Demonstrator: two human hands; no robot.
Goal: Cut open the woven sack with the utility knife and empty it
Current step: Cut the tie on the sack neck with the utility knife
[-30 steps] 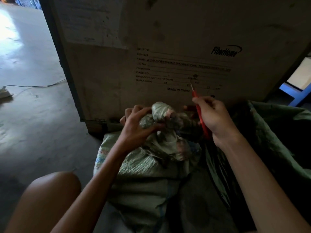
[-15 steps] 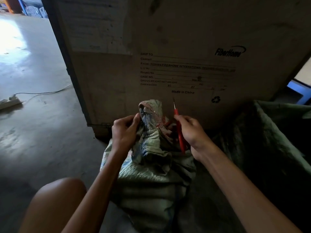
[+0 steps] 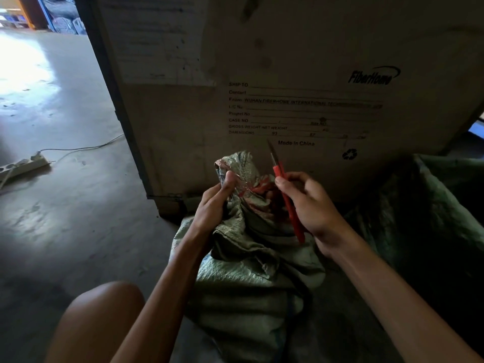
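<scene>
Cardboard shipping box (image 3: 288, 61) fills the upper centre and right of frame, printed panel facing the camera. Concrete floor (image 3: 65, 205) takes the left side.

Woven sack (image 3: 248, 284), pale green, sits lower centre against the foot of the box. It's full, neck bunched, and looks uncut so far. A darker green bag (image 3: 432, 218) slumps at the right edge.

Left hand (image 3: 212, 205), centre frame, grips the bunched neck with the thumb up along the fabric. Right hand (image 3: 311, 205), just right of it, has its fingers curled round the red utility knife (image 3: 288, 203). Blade is out, tip pointing up toward the box print, clear of the fabric. Red tie (image 3: 258, 188) sits in the neck between the two hands. Power strip (image 3: 23, 166) at the left edge, well apart.

Risks, my read:
- Left thumb is right beside the tie. A cut pulled toward it, or a blade slipping off the slick weave, hits skin.
- Thin blade extended, so side load in bunched fabric could snap it.
- Light is poor and the tie is hard to pick out, so a blind cut may go deep into the contents.
- Bare knee is at lower left. A downward follow-through ends there.
</scene>
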